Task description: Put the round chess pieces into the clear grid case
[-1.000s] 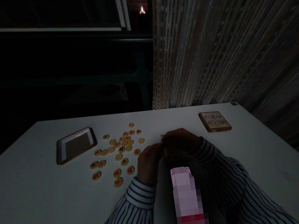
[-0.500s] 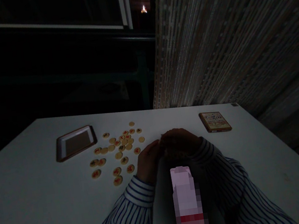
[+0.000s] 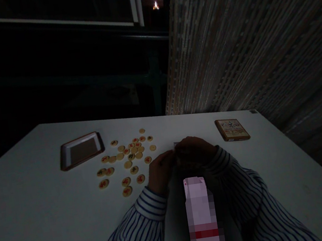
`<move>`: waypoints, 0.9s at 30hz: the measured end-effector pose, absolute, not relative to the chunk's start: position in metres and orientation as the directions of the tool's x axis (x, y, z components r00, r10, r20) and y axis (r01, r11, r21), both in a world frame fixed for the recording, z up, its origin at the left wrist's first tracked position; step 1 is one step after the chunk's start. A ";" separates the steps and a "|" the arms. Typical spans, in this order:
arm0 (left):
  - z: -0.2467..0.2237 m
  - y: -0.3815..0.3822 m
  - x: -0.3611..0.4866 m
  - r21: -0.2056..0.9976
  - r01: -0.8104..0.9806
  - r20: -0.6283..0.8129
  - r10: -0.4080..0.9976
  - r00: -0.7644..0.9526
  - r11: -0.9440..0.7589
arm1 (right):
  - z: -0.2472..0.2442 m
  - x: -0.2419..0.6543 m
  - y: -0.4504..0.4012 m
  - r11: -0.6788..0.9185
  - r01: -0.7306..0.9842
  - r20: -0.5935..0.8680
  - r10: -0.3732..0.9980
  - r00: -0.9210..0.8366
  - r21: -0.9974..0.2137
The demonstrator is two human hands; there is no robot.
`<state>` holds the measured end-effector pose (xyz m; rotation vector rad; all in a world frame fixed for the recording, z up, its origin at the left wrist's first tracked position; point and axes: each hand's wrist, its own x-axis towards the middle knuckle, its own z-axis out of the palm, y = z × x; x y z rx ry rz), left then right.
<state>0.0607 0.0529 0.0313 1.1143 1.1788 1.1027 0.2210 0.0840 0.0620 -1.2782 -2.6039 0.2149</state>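
Both hands meet low over the middle of the table. My left hand (image 3: 160, 171) has its fingers closed at the edge of a small pale, thin thing (image 3: 176, 144), too dark to name. From the other side my right hand (image 3: 196, 150) curls over the same thing, and its fingers hide most of it. To the left of my left hand lie several round wooden Chinese chess pieces (image 3: 128, 164), some with red or black characters up and others blank side up. A pink, partly pixelated phone-like object (image 3: 196, 195) lies between my forearms.
The white table (image 3: 57, 215) bears an open shallow box tray (image 3: 61, 160) at the left and a flat printed box lid (image 3: 232, 129) at the back right. A string curtain (image 3: 199, 51) hangs behind the table's right side. The room beyond is dark.
The whole view has shifted slightly, with the table things a little higher in the picture. A bit more of the pale thing shows between my fingers. The chess pieces lie as before.
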 end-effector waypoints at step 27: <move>0.011 0.050 0.058 0.767 0.588 0.056 0.939 0.338 -0.257 | 0.051 0.222 0.088 0.453 0.891 -0.255 0.860 -0.442 -0.016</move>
